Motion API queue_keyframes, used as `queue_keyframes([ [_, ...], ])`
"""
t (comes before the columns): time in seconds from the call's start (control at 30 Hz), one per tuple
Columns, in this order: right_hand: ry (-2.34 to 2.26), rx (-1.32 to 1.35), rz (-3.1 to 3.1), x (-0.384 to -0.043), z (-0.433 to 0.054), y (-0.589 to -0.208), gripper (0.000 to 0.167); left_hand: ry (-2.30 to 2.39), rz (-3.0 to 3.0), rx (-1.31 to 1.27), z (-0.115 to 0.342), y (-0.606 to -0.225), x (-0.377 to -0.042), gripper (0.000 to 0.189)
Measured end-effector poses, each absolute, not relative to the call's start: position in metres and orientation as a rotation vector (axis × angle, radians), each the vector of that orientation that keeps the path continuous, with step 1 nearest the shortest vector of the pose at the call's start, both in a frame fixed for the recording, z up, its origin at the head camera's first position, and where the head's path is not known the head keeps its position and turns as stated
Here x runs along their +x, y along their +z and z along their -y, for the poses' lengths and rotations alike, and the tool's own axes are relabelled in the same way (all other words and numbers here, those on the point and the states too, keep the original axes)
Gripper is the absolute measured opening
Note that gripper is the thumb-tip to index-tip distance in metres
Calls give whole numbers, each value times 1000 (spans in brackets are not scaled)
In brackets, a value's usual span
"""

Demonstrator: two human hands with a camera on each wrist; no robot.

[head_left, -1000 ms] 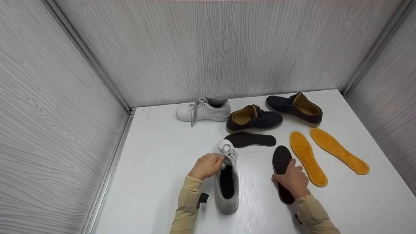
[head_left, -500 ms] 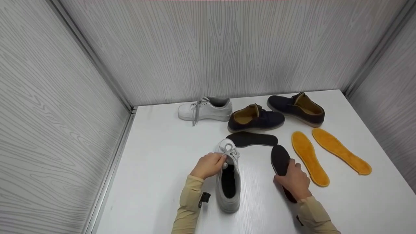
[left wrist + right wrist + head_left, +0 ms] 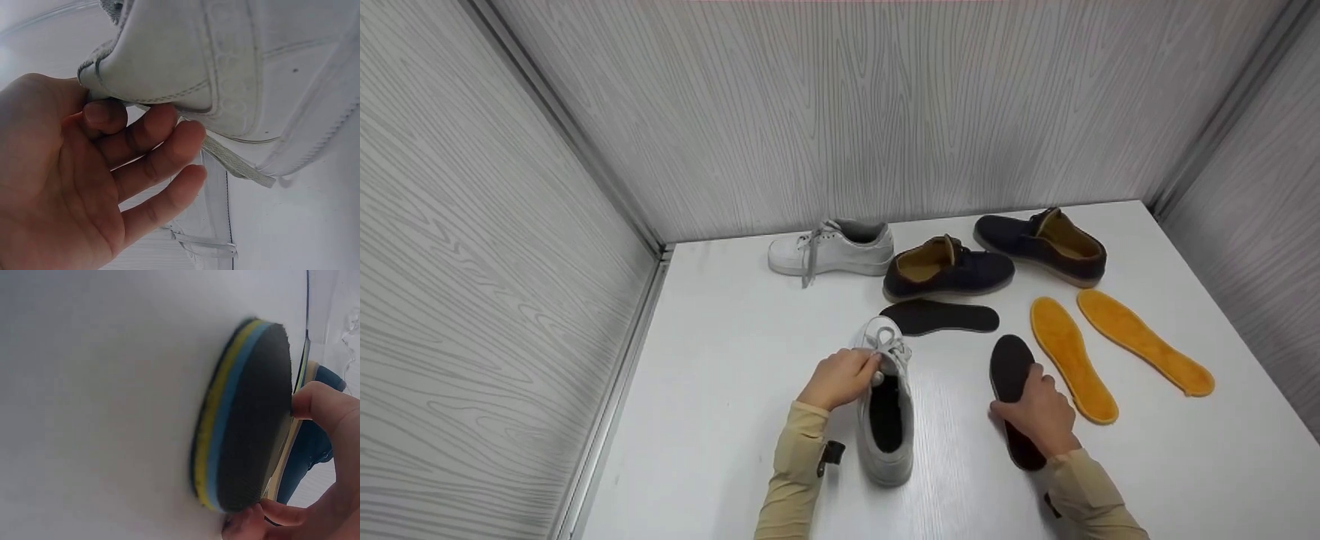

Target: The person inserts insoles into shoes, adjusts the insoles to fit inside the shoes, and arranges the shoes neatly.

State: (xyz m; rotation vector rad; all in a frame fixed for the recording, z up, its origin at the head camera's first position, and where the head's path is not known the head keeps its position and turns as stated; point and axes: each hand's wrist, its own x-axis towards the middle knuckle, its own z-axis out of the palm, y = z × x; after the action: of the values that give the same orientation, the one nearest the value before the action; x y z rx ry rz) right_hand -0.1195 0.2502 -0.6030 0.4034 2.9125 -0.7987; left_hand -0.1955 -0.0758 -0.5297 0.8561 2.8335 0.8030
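In the head view, my left hand (image 3: pixel 840 379) pinches the tongue of a white lace-up sneaker (image 3: pixel 889 466), whose toe points away from me. The left wrist view shows thumb and index finger at the tongue's edge, the other fingers spread loosely below. To the right, my right hand (image 3: pixel 1041 412) grips a black insole (image 3: pixel 1009 361) by its two long edges, thumb on one side and fingers on the other. Yellow and blue layers show along the insole's edge (image 3: pixel 216 433) in the right wrist view. The sneaker's opening looks dark inside.
Another white sneaker (image 3: pixel 832 253) and two dark blue shoes (image 3: pixel 952 277) stand along the table's back. A second black insole (image 3: pixel 941 317) lies in front of them. Two orange insoles (image 3: pixel 1069 352) lie right of my right hand. Grey wood-grain panels (image 3: pixel 840 112) enclose the table.
The black insole in my right hand tipped slightly on its side and has come back flatter. My left hand keeps its hold on the sneaker's tongue. The head view has shifted a little.
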Motion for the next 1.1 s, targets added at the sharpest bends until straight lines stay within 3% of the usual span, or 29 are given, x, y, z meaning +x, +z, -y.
queue_keyframes([
  [1.1,-1105,329,-2939,-113,-224,-575,72,810,-2868,790,74,-533,-192,38],
])
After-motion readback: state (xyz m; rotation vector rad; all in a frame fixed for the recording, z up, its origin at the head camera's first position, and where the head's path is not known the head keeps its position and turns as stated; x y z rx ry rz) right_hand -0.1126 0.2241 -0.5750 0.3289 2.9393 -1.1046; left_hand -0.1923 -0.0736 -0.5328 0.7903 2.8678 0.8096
